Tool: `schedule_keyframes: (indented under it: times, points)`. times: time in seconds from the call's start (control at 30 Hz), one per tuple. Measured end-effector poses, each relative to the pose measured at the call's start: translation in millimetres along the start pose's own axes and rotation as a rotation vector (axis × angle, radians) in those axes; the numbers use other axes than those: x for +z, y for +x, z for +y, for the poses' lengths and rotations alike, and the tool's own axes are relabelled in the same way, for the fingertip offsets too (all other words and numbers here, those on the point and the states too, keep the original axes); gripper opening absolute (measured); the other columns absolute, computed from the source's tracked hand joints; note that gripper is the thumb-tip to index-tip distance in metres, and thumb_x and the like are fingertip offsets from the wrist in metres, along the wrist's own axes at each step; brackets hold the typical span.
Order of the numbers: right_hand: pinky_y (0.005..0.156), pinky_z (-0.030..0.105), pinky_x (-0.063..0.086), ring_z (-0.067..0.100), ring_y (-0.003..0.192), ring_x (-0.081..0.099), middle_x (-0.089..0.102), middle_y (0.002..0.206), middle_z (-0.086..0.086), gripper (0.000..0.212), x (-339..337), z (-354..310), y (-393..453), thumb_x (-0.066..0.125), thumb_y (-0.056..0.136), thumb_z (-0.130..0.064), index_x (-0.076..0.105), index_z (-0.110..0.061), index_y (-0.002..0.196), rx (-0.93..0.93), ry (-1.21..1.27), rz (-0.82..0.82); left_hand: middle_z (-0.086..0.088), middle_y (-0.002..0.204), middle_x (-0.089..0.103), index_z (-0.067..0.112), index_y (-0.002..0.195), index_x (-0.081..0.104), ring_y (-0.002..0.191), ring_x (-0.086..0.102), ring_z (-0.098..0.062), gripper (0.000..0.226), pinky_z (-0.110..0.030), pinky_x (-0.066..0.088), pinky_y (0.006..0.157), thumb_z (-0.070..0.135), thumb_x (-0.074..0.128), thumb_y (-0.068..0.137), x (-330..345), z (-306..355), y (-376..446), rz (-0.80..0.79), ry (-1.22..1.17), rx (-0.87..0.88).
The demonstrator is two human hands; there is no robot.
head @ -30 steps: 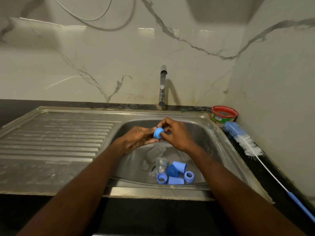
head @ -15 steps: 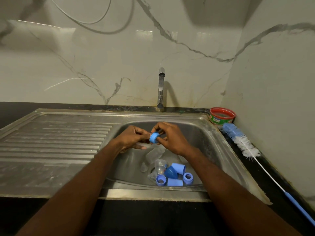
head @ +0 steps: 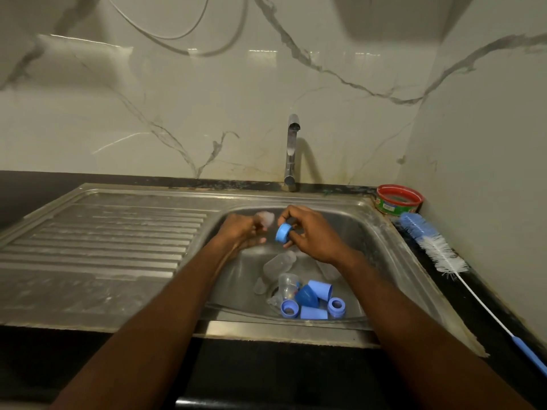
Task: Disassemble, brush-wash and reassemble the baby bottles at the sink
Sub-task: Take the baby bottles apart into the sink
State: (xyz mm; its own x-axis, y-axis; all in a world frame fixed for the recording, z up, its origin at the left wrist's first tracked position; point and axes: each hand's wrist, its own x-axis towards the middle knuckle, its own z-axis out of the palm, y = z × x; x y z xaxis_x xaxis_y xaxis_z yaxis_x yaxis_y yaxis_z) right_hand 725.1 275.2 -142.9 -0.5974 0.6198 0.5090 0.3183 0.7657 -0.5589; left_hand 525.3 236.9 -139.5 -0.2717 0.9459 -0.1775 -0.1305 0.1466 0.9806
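Note:
Over the sink basin (head: 381, 247), my right hand (head: 310, 232) grips a blue bottle ring (head: 283, 232) by its edge. Just left of it, my left hand (head: 242, 232) pinches a clear silicone teat (head: 265, 218), now apart from the ring. On the basin floor lie clear bottles (head: 278, 263), a clear cup (head: 287, 285), blue caps (head: 321, 290) and two more blue rings (head: 289, 308). The bottle brush (head: 435, 247), with a blue head, white bristles and a long blue-tipped handle, rests on the dark counter to the right.
The tap (head: 291, 152) stands behind the basin, its spout above my hands. A red-rimmed round tub (head: 398, 199) sits in the back right corner. The ribbed steel drainboard (head: 103, 241) stretches to the left. Marble walls close the back and right side.
The teat has come out of the blue ring: my left hand pulled it away to the left while my right hand kept the ring.

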Motion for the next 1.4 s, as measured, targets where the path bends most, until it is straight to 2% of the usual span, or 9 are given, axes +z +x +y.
schedule_keyframes:
  times: [0.1, 0.23, 0.33, 0.57, 0.67, 0.77, 1.0, 1.2, 1.4]
  points:
    - [0.062, 0.025, 0.060, 0.015, 0.088, 0.065, 0.057, 0.109, 0.004, 0.026, -4, 11, -6, 0.065, 0.085, 0.007, 0.064, -0.012, 0.104, 0.016, -0.057, -0.010, -0.010, 0.093, 0.074, 0.000, 0.098, 0.073, 0.091, 0.070, -0.022, 0.013, -0.031, 0.063, 0.071, 0.012, 0.069, 0.094, -29, 0, 11, 0.136, -0.077, 0.092]
    - [0.068, 0.025, 0.060, 0.019, 0.091, 0.069, 0.068, 0.107, 0.005, 0.030, -1, 32, -7, 0.075, 0.082, 0.001, 0.067, -0.013, 0.107, 0.311, -0.214, -0.139, -0.015, 0.107, 0.075, -0.002, 0.114, 0.071, 0.092, 0.073, -0.020, 0.029, -0.031, 0.061, 0.065, 0.020, 0.069, 0.096, -22, -6, 7, 0.003, 0.078, 0.185]
    - [0.068, 0.031, 0.062, 0.018, 0.084, 0.072, 0.069, 0.103, 0.004, 0.030, 3, 41, -10, 0.072, 0.085, 0.001, 0.069, -0.014, 0.110, 0.406, -0.207, -0.324, -0.015, 0.104, 0.075, -0.002, 0.111, 0.068, 0.085, 0.070, -0.014, 0.029, -0.031, 0.060, 0.061, 0.024, 0.067, 0.097, -5, -4, 3, -0.030, 0.174, 0.260]
    - [0.051, 0.017, 0.053, 0.007, 0.060, 0.066, 0.069, 0.104, 0.009, 0.025, 2, 32, -8, 0.069, 0.093, -0.007, 0.067, -0.010, 0.118, 0.402, -0.226, -0.301, -0.010, 0.085, 0.074, 0.003, 0.097, 0.070, 0.073, 0.071, -0.011, 0.017, -0.036, 0.063, 0.059, 0.020, 0.068, 0.096, -12, -9, 9, 0.096, 0.456, 0.382]
    - [0.045, 0.016, 0.050, 0.012, 0.069, 0.064, 0.065, 0.107, 0.007, 0.032, 0, 32, -10, 0.074, 0.089, -0.013, 0.067, -0.013, 0.120, 0.393, -0.289, -0.389, -0.008, 0.071, 0.075, 0.005, 0.084, 0.072, 0.056, 0.071, -0.010, 0.019, -0.027, 0.059, 0.056, 0.020, 0.067, 0.094, -14, -18, 9, -0.010, 0.868, 0.446]
    - [0.045, 0.015, 0.048, 0.009, 0.070, 0.062, 0.065, 0.100, 0.004, 0.027, 0, 29, -10, 0.077, 0.088, -0.019, 0.070, -0.017, 0.113, 0.384, -0.283, -0.413, -0.007, 0.067, 0.075, 0.000, 0.077, 0.075, 0.062, 0.073, -0.011, 0.026, -0.020, 0.059, 0.069, 0.019, 0.066, 0.091, -7, -27, 5, -0.204, 1.103, 0.333]
    - [0.059, 0.035, 0.061, 0.013, 0.059, 0.072, 0.074, 0.079, 0.003, 0.022, 1, 17, -12, 0.063, 0.098, -0.038, 0.069, -0.016, 0.102, 0.462, -0.229, -0.421, -0.001, 0.071, 0.076, 0.010, 0.077, 0.074, 0.066, 0.072, -0.005, 0.020, -0.021, 0.058, 0.076, 0.026, 0.073, 0.089, -1, -33, 11, -0.272, 1.152, 0.305]
    - [0.052, 0.031, 0.057, 0.016, 0.058, 0.072, 0.075, 0.073, 0.004, 0.014, -3, 14, -10, 0.059, 0.101, -0.028, 0.067, -0.016, 0.102, 0.522, -0.197, -0.406, 0.000, 0.095, 0.074, 0.017, 0.105, 0.068, 0.060, 0.066, -0.001, 0.025, -0.014, 0.054, 0.058, 0.028, 0.079, 0.087, -5, -37, 16, -0.351, 1.219, 0.350]
    - [0.049, 0.024, 0.049, 0.012, 0.060, 0.073, 0.076, 0.071, -0.005, 0.014, -3, 10, -11, 0.057, 0.101, -0.032, 0.065, -0.021, 0.104, 0.561, -0.226, -0.484, 0.006, 0.099, 0.074, 0.023, 0.109, 0.071, 0.088, 0.067, -0.007, 0.033, -0.027, 0.054, 0.089, 0.037, 0.083, 0.082, -6, -43, 22, -0.421, 1.311, 0.399]
